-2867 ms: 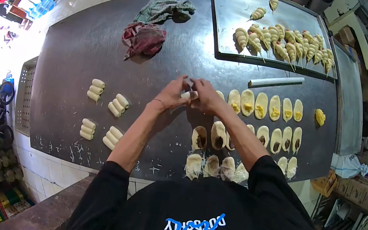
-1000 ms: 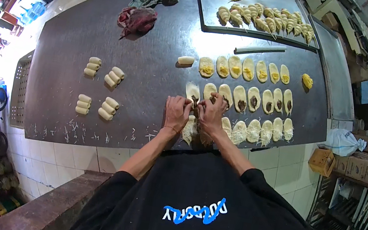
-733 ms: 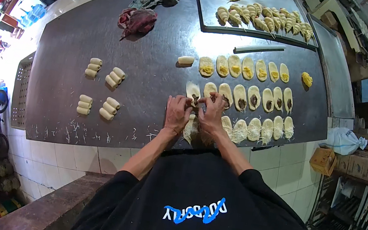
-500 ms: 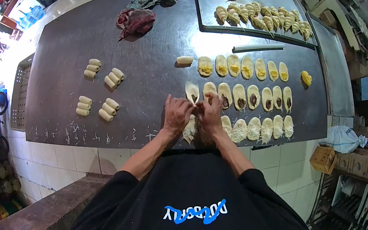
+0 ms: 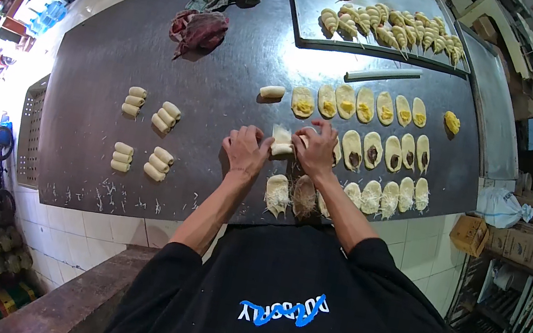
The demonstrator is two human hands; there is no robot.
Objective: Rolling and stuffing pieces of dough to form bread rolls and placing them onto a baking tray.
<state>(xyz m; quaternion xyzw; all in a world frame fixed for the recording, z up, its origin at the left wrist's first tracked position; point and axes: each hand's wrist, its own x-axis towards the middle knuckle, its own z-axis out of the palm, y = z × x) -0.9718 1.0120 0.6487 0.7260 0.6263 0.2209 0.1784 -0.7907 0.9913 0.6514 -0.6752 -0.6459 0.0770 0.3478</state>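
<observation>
A partly rolled dough piece [image 5: 281, 148] lies on the dark metal table between my hands. Its near part is a thick roll, while a thin flat flap extends on the far side. My left hand [image 5: 246, 151] has its bent fingertips at the roll's left end. From the other side, the fingers of my right hand [image 5: 316, 150] press on the right end and cover neighbouring dough. To the right runs a row of flat dough ovals with dark brown filling [image 5: 373, 150]. Nearer me lie ovals topped with pale shreds [image 5: 277, 193]; beyond are ovals with yellow filling [image 5: 345, 102].
Several finished rolls [image 5: 168, 117] sit in small groups on the left. A plain roll [image 5: 272, 92], a yellow lump [image 5: 452, 121] and a grey rod [image 5: 383, 76] lie farther off. Spiral pastries fill part of a metal tray [image 5: 318, 36]. Two cloths [image 5: 199, 30] lie at the far left.
The dough piece between my hands went from a flat oval with its dark filling showing to a partly rolled shape. My hands have moved apart to its two ends.
</observation>
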